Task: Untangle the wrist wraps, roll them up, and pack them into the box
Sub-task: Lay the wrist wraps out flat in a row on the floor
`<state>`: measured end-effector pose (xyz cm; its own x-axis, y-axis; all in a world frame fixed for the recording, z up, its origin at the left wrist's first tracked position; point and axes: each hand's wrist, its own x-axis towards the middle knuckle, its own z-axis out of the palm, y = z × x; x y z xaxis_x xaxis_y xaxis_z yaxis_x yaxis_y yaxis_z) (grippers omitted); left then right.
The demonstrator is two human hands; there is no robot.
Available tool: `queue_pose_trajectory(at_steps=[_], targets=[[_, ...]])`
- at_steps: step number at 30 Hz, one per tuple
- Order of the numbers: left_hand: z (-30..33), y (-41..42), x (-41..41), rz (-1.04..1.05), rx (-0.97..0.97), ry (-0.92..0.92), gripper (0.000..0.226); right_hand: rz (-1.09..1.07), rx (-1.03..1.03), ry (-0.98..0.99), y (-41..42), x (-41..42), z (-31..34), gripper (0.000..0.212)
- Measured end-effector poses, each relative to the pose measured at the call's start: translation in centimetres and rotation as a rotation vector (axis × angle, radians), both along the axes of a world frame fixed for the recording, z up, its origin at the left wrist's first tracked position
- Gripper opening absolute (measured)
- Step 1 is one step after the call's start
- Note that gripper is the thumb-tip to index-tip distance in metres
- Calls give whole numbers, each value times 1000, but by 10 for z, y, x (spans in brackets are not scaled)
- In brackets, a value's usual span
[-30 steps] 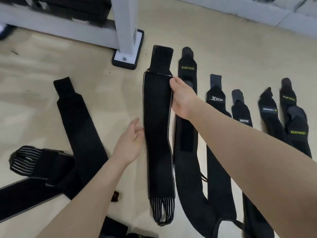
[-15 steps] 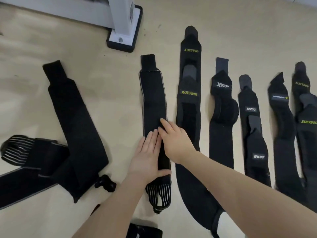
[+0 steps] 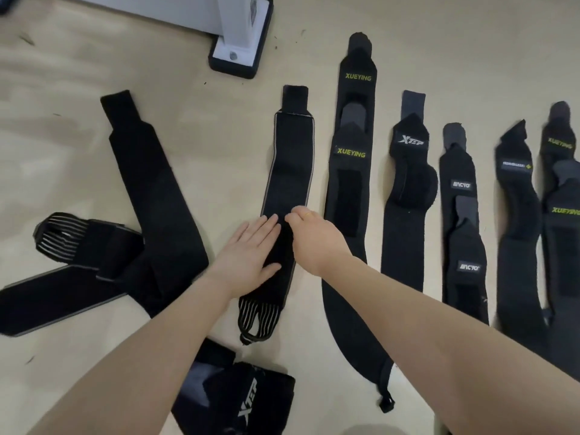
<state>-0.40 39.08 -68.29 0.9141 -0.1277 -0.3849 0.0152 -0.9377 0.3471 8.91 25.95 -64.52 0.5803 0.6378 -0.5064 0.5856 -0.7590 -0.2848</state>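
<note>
Floor, pale beige; all items lie on it. Landmark: the grey-edged wrap, laid out straight.

1. Tangled wraps, well left of the landmark: one long black strip crossing over a second grey-edged strip, with a striped elastic loop at the far left end. Placement matches the frame half a second back.
2. White post foot, above and left of the landmark, on a black base.
3. XTEP wrap, folded, below the landmark at the lower edge; more of it shows than half a second ago.
4. Left hand, flat and open, palm down on the lower half of the landmark, fingers together, as before.
5. Landmark wrap itself: striped thumb loop at the near end, narrow tab at the far end. Unrolled.
6. Right hand, touching the landmark's right edge beside the left hand; half a second ago its fingers lay extended, now they are curled under. Whether cloth is pinched cannot be told.
7. XUEYING wrap, just right of the landmark.
8. Row of flattened wraps further right, side by side.

No box is in view.
</note>
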Motion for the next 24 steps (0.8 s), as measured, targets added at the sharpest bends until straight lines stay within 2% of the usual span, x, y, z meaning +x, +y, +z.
queue_pose_trajectory(at_steps=[2,4,6,9,10,12,14,16,19,22,24], targets=[[4,-1,-23,2,-10,-160,50,43,86,9,-12,-21,5,29],[6,-2,-57,-19,-78,-232,37,138,47,134,-26,-49,2,20],[11,0,-91,-140,-118,-130,41,208,-8,254,-39,-76,-5,15],[17,4,-126,-263,-82,172,70,194,-69,369,-48,-106,-9,18],[17,6,-133,-253,-44,256,79,184,-83,395,-48,-114,-8,21],[19,0,-140,-215,49,305,87,159,-114,461,-51,-128,-8,30],[22,-9,-142,-156,108,322,87,104,-134,559,-55,-142,-7,39],[23,-16,-142,-42,80,421,81,-10,-91,670,-57,-153,-4,44],[35,-14,-144,158,-101,530,65,-246,56,841,-55,-160,10,37],[64,-6,-138,380,-493,576,34,-335,175,860,-59,-147,28,28],[93,-4,-127,514,-740,581,23,-423,276,951,-67,-129,44,25]])
